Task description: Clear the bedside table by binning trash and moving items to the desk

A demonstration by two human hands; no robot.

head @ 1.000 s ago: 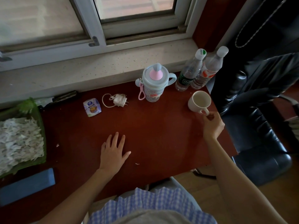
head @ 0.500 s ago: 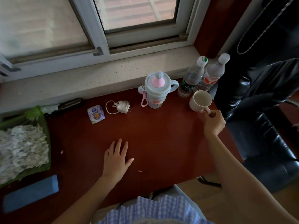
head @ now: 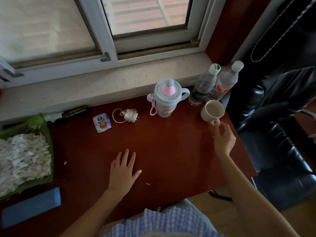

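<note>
A white mug stands upright on the red-brown desk near its far right corner. My right hand reaches it from the front, and the fingertips pinch its handle. My left hand lies flat on the middle of the desk with fingers spread, holding nothing. A pale blue sippy cup with a pink spout stands left of the mug. Two clear plastic bottles stand behind the mug against the sill.
A white charger with coiled cable and a small printed packet lie near the window sill. A green tray of shredded paper and a blue box sit at the left. A black chair stands right of the desk.
The mug rests on the same spot of the desk. My right hand's fingers have loosened and drawn back to the handle's tip. My left hand has stayed flat.
</note>
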